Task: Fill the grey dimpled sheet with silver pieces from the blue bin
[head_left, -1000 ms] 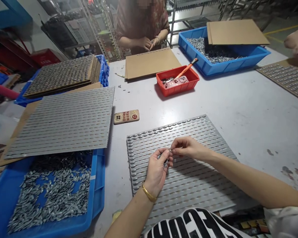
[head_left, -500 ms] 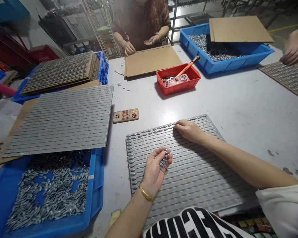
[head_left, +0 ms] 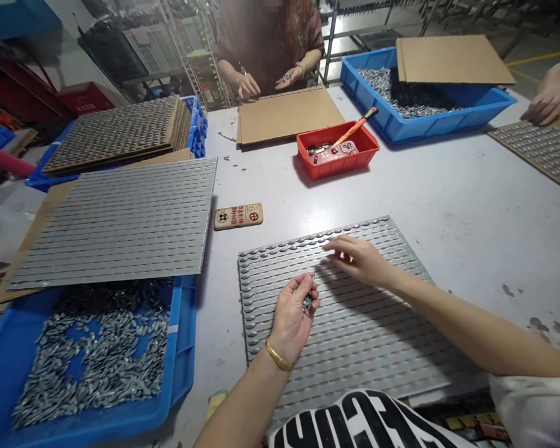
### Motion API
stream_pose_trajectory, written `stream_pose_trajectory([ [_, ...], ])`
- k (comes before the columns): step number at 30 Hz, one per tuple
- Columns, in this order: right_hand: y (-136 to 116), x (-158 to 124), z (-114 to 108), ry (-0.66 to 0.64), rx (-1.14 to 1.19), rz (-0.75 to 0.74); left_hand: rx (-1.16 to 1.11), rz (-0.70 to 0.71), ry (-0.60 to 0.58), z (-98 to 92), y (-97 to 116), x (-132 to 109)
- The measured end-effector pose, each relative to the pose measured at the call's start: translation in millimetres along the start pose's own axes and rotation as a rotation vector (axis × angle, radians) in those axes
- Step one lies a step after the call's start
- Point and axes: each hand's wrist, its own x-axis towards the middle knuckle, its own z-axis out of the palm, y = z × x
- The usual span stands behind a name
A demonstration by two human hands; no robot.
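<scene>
Because your left hand [head_left: 293, 320] holds a small cluster of metal pieces [head_left: 307, 302] in a narrow, curled grip, slack fingers could spill them onto the ridged metal sheet [head_left: 354, 348]. Your right hand [head_left: 359, 260] is open above the rows, apparently empty; your fingers hide the pieces' exact shape.

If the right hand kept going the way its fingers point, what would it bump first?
Probably the ridged metal sheet beneath the right hand, though depth is unclear; past it, the phone lies ahead.
</scene>
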Motion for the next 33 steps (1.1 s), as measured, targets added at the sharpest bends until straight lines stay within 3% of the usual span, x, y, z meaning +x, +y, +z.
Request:
stream_pose_trajectory([
  [2,-22,-7,4,-0.080,0.257,0.083,0.004,0.016,-0.002,2.6,-1,1],
  [4,-38,-13,9,-0.095,0.362,0.141,0.005,0.039,0.018,5.9,-2,2],
  [9,-45,-21,19,-0.019,0.262,0.149,-0.006,0.034,0.058,15.0,-6,3],
  [14,-31,-19,13,-0.049,0.187,0.233,0.001,-0.023,0.065,21.2,-9,3],
  [18,-3,-16,3,-0.054,0.207,0.273,-0.034,-0.091,0.047,22.0,-3,4],
  [23,48,-8,-7,0.111,-0.089,0.127,-0.092,-0.080,0.121,14.3,6,2],
  [25,61,-4,-8,0.121,-0.228,0.070,-0.068,-0.097,0.123,11.5,4,1],
  [33,67,2,-8,-0.003,-0.457,-0.021,-0.020,-0.100,0.139,9.6,-2,-1],
])
